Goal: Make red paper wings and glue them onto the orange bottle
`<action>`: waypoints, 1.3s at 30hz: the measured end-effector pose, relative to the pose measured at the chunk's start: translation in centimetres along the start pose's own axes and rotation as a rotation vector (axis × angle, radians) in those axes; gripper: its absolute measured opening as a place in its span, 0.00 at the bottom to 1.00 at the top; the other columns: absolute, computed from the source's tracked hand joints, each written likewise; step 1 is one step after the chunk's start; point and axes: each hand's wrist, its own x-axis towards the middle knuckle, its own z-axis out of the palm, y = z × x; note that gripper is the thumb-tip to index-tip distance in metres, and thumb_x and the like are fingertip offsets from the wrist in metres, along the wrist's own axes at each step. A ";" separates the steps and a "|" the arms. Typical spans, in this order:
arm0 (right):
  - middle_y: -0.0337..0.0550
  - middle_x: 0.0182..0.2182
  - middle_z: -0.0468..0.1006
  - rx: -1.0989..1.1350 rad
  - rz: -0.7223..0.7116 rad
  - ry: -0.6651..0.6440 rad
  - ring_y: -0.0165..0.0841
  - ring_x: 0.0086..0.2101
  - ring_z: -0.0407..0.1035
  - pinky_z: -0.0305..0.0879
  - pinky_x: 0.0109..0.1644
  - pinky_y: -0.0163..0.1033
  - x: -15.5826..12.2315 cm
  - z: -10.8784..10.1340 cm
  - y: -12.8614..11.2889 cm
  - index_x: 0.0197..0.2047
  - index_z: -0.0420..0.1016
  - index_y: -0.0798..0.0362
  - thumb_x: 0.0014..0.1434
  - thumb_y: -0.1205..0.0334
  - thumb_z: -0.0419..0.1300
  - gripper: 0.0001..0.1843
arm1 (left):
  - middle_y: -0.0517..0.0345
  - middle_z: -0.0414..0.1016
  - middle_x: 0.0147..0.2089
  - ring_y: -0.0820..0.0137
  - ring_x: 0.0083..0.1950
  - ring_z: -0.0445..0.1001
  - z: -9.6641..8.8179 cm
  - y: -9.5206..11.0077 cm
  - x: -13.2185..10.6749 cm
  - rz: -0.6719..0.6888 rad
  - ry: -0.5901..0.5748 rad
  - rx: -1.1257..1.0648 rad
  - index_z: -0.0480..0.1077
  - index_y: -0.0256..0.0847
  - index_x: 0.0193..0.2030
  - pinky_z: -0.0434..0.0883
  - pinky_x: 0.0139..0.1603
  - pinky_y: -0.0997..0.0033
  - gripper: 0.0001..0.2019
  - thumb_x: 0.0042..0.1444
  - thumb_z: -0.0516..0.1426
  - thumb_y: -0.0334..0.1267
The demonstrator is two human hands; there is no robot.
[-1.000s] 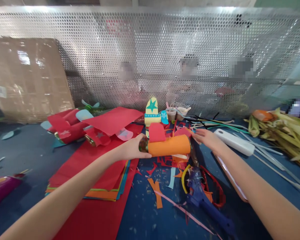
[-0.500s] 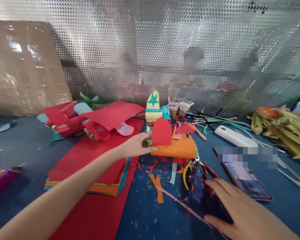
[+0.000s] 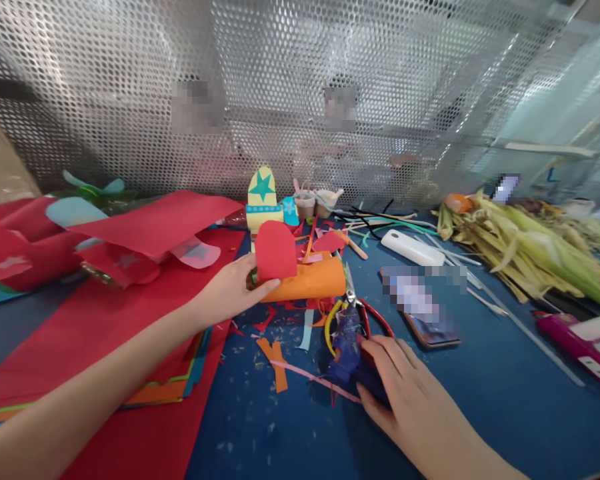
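Observation:
My left hand grips an orange paper-covered roll by its left end, thumb in front. A red paper piece with a rounded top stands upright against the roll. My right hand has its fingers and thumb on either side of a blue glue gun lying on the table; its back end is hidden by the hand. Scissors with red and yellow handles lie beneath and beside the glue gun. Orange paper strips and a thin pink strip lie in front.
Red paper sheets and red paper rolls fill the left. Behind stands a yellow roll with a green star. A phone, a white bar-shaped object, corn husks and a magenta tool lie rightward. A perforated metal panel closes the back.
The view has turned to the right, bringing in the magenta tool. My right hand has closed in on the glue gun. My left hand still holds the orange roll.

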 end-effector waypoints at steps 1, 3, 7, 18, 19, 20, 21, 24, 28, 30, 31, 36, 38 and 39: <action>0.57 0.43 0.74 0.003 0.001 -0.003 0.44 0.42 0.73 0.74 0.43 0.50 0.0 0.0 0.0 0.52 0.62 0.60 0.59 0.58 0.55 0.21 | 0.46 0.76 0.47 0.56 0.47 0.75 0.0 0.0 -0.1 -0.002 -0.012 0.019 0.70 0.36 0.47 0.70 0.47 0.60 0.21 0.57 0.50 0.50; 0.57 0.44 0.74 0.023 0.011 0.002 0.45 0.43 0.72 0.74 0.43 0.49 0.2 -0.3 0.1 0.53 0.61 0.60 0.60 0.50 0.55 0.25 | 0.45 0.76 0.48 0.55 0.48 0.75 0.1 0.0 -0.1 -0.006 -0.020 0.031 0.70 0.35 0.46 0.70 0.48 0.60 0.22 0.58 0.48 0.51; 0.52 0.45 0.73 0.054 0.131 0.055 0.42 0.46 0.69 0.69 0.47 0.47 0.6 -1.1 2.2 0.48 0.62 0.54 0.64 0.53 0.49 0.15 | 0.45 0.76 0.47 0.56 0.47 0.75 0.0 0.0 0.0 -0.012 -0.026 0.025 0.70 0.36 0.46 0.70 0.47 0.61 0.21 0.58 0.48 0.50; 0.51 0.41 0.79 -0.011 0.396 0.123 0.46 0.42 0.70 0.67 0.42 0.50 -1.1 0.9 13.6 0.35 0.57 0.48 0.57 0.61 0.45 0.04 | 0.45 0.74 0.52 0.55 0.51 0.74 0.2 -0.2 0.1 -0.001 -0.023 -0.034 0.70 0.36 0.49 0.69 0.50 0.60 0.22 0.58 0.48 0.50; 0.50 0.41 0.79 -0.007 0.403 0.118 0.46 0.41 0.70 0.67 0.42 0.50 -1.2 1.0 13.6 0.35 0.58 0.47 0.57 0.60 0.45 0.04 | 0.45 0.74 0.53 0.55 0.52 0.73 0.2 -0.3 0.1 -0.003 -0.026 -0.038 0.70 0.37 0.49 0.69 0.51 0.60 0.22 0.58 0.48 0.50; 0.50 0.41 0.79 -0.002 0.410 0.115 0.46 0.42 0.70 0.67 0.43 0.50 -1.3 1.1 13.6 0.35 0.58 0.47 0.57 0.60 0.45 0.04 | 0.45 0.74 0.53 0.55 0.52 0.73 0.2 -0.3 0.1 -0.007 -0.030 -0.040 0.70 0.37 0.49 0.69 0.51 0.60 0.22 0.58 0.48 0.50; 0.50 0.41 0.79 0.003 0.417 0.112 0.45 0.42 0.70 0.67 0.44 0.50 -1.3 1.2 13.5 0.35 0.58 0.47 0.57 0.59 0.45 0.04 | 0.45 0.74 0.53 0.55 0.52 0.73 0.2 -0.2 0.1 -0.012 -0.033 -0.038 0.70 0.37 0.49 0.69 0.51 0.59 0.22 0.58 0.48 0.51; 0.50 0.41 0.79 0.021 0.441 0.096 0.46 0.43 0.70 0.67 0.44 0.50 -1.4 1.4 13.4 0.35 0.58 0.47 0.57 0.57 0.45 0.05 | 0.43 0.74 0.53 0.54 0.52 0.73 0.2 -0.1 0.1 -0.025 -0.033 -0.034 0.70 0.35 0.49 0.68 0.52 0.58 0.23 0.58 0.48 0.51; 0.49 0.41 0.80 0.048 0.459 0.076 0.46 0.41 0.71 0.68 0.42 0.50 -1.2 1.2 13.3 0.34 0.58 0.47 0.57 0.56 0.45 0.06 | 0.44 0.74 0.53 0.54 0.53 0.73 0.1 0.0 0.1 -0.033 -0.031 -0.043 0.70 0.36 0.49 0.69 0.52 0.58 0.24 0.57 0.48 0.52; 0.50 0.42 0.80 0.060 0.467 0.082 0.46 0.40 0.72 0.68 0.42 0.51 -1.1 0.7 13.2 0.34 0.57 0.47 0.56 0.56 0.45 0.06 | 0.45 0.74 0.53 0.54 0.52 0.73 0.1 0.0 0.0 -0.035 -0.035 -0.035 0.70 0.37 0.49 0.69 0.52 0.58 0.23 0.57 0.48 0.52; 0.51 0.42 0.79 0.065 0.472 0.087 0.47 0.40 0.72 0.68 0.42 0.52 -1.0 0.5 13.1 0.34 0.56 0.47 0.56 0.55 0.44 0.06 | 0.45 0.74 0.53 0.54 0.52 0.73 0.1 0.0 0.0 -0.033 -0.036 -0.031 0.71 0.37 0.48 0.69 0.52 0.58 0.23 0.58 0.48 0.52; 0.53 0.46 0.78 0.095 0.499 0.113 0.48 0.44 0.71 0.66 0.45 0.53 -0.5 -1.0 12.6 0.35 0.54 0.47 0.56 0.54 0.44 0.06 | 0.45 0.74 0.53 0.55 0.52 0.73 0.1 -0.1 0.1 -0.019 -0.030 -0.026 0.70 0.37 0.49 0.69 0.51 0.59 0.22 0.58 0.48 0.50; 0.54 0.46 0.77 0.108 0.511 0.120 0.49 0.45 0.70 0.66 0.46 0.54 -0.2 -1.4 12.3 0.35 0.54 0.47 0.56 0.54 0.43 0.07 | 0.44 0.74 0.52 0.55 0.52 0.73 0.1 -0.1 0.0 -0.024 -0.030 -0.022 0.70 0.35 0.49 0.69 0.51 0.59 0.22 0.58 0.48 0.50; 0.55 0.46 0.77 0.116 0.516 0.121 0.49 0.45 0.70 0.66 0.45 0.54 -0.1 -1.6 12.1 0.35 0.54 0.47 0.56 0.54 0.43 0.07 | 0.43 0.74 0.52 0.55 0.51 0.74 0.2 -0.1 0.0 -0.029 -0.029 -0.020 0.70 0.35 0.48 0.69 0.51 0.59 0.22 0.58 0.48 0.51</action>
